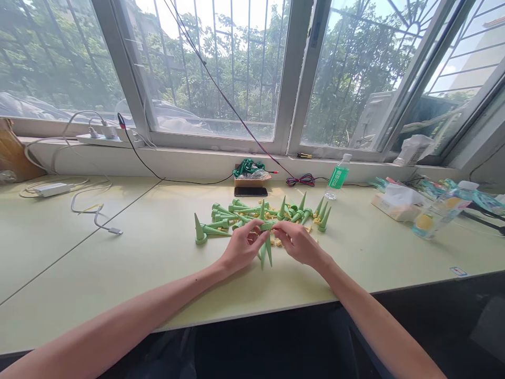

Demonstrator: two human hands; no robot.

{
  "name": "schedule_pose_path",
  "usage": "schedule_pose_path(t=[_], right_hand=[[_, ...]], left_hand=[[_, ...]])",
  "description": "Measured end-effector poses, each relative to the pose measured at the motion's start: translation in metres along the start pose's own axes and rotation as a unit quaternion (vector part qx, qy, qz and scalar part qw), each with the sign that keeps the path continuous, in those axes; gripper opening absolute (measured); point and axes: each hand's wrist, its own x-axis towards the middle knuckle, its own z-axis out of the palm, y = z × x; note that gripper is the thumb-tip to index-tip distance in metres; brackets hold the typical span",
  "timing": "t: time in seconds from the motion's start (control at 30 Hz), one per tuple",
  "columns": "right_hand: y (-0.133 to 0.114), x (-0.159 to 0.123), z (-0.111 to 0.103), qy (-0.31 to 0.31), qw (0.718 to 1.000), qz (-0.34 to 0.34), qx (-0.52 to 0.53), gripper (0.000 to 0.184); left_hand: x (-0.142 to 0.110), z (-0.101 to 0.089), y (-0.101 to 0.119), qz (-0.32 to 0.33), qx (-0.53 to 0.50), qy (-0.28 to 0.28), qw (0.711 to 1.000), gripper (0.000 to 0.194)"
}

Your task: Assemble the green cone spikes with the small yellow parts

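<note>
Thumb and fingers of my left hand (246,243) are closed around the collar of a green plastic spike (266,226). My right hand (299,242) pinches at the right side of that collar, and whatever small part its fingertips hold is too small to make out. Beyond both hands lies a pile of similar green spikes (223,217), with small yellow plastic pieces (279,242) scattered among them. One spike (199,231) stands point up at the left of the pile, and another spike (325,220) stands at its right. More green points show below my hands.
Behind the pile are a black phone (251,192) and a small cardboard box (251,182). A green-labelled bottle (338,178) stands at the back right. Farther right are a tissue pack (398,201) and a larger bottle (444,211). A white cable (97,213) lies on the left.
</note>
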Motion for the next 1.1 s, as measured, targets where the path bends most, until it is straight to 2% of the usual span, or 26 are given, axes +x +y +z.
schedule_pose_path(t=[0.33,0.53,0.63,0.8,0.93,1.1], right_hand=[[0.0002,-0.0002,-0.0002,0.003,0.999,0.025,0.026,0.016],[-0.0052,0.0009,-0.0016,-0.01,0.985,0.103,0.141,0.011],[-0.0059,0.0012,-0.0016,-0.017,0.979,0.122,0.163,0.013],[-0.0042,0.0008,-0.0008,-0.006,0.988,0.103,0.111,0.011],[-0.0029,0.0003,-0.0002,0.004,0.995,0.07,0.064,0.011],[-0.001,-0.0001,-0.0001,-0.009,0.997,0.046,0.064,0.016]], left_hand=[[-0.0007,0.0006,-0.001,0.035,0.049,0.01,0.998,0.029],[-0.001,0.0012,-0.0004,0.05,0.074,0.018,0.996,0.029],[-0.0008,0.0013,0.0,0.049,0.067,0.018,0.996,0.029],[-0.0002,0.0001,0.0025,0.018,0.019,0.0,1.0,0.032],[0.0009,-0.0007,0.0042,-0.016,-0.016,0.009,1.0,0.035],[0.0022,-0.0011,0.0039,-0.051,-0.054,0.009,0.997,0.036]])
